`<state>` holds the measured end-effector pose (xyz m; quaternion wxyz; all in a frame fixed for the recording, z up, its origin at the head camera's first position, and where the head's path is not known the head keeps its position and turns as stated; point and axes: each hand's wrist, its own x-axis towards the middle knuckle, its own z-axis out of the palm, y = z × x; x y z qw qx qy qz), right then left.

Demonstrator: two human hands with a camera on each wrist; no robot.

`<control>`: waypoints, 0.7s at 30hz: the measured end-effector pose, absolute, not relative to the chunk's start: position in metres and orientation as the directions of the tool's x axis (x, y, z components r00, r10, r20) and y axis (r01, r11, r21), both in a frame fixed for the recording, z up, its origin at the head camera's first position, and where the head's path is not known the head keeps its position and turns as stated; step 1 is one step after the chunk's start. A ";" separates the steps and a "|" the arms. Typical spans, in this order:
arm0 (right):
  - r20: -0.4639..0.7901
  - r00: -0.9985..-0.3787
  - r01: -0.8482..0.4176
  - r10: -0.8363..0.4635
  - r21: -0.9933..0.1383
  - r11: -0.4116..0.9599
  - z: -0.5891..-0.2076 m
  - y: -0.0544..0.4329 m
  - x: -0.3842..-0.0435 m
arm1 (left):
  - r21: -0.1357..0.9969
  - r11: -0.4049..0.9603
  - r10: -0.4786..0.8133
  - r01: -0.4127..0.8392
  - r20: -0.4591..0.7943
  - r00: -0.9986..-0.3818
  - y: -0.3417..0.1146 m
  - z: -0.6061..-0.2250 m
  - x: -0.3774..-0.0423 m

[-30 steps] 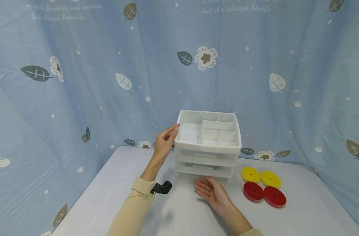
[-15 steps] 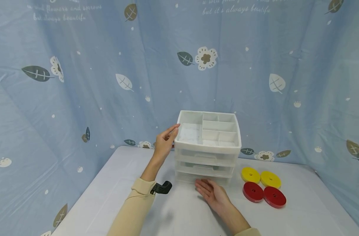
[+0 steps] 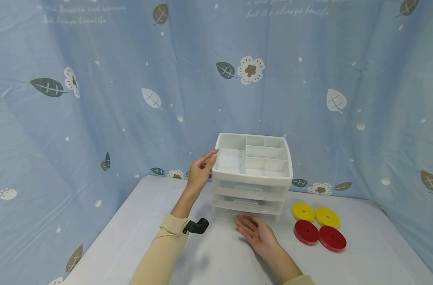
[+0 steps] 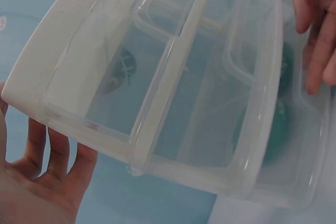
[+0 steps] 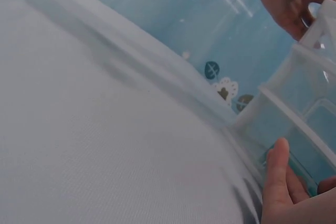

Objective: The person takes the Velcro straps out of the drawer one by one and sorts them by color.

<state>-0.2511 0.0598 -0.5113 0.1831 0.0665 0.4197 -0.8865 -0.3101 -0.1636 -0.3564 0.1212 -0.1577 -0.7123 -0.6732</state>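
Observation:
A white drawer unit [image 3: 252,178] with clear drawers stands upright on the table, its top split into compartments. My left hand [image 3: 199,170] grips the unit's upper left edge; in the left wrist view, several fingers lie along the side wall. Low in front, my right hand [image 3: 257,235] is at the bottom drawer [image 3: 223,213], fingers loosely extended and palm turned inward. Whether its fingertips hook the drawer's handle cannot be told. Green round shapes [image 4: 268,129] show through the clear plastic low in the unit.
Two yellow tape rolls [image 3: 328,217] and two red tape rolls [image 3: 306,232] lie flat on the white table [image 3: 373,253], right of the unit. Behind the table hangs a blue patterned curtain [image 3: 188,71]. Something small and red [image 3: 210,176] shows beside the unit's left wall.

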 end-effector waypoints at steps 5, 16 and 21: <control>-0.266 -0.925 0.376 -0.270 -0.738 -0.560 -0.512 0.061 -0.249 | 0.918 0.042 0.066 0.394 0.391 -0.918 -0.164 -0.357 -0.310; -0.335 -0.880 0.468 -0.338 -0.735 -0.490 -0.512 0.064 -0.224 | 0.916 0.048 0.073 0.399 0.395 -0.916 -0.163 -0.356 -0.309; -0.381 -0.856 0.512 -0.349 -0.715 -0.476 -0.509 0.062 -0.208 | 0.914 0.045 0.080 0.402 0.398 -0.914 -0.163 -0.356 -0.308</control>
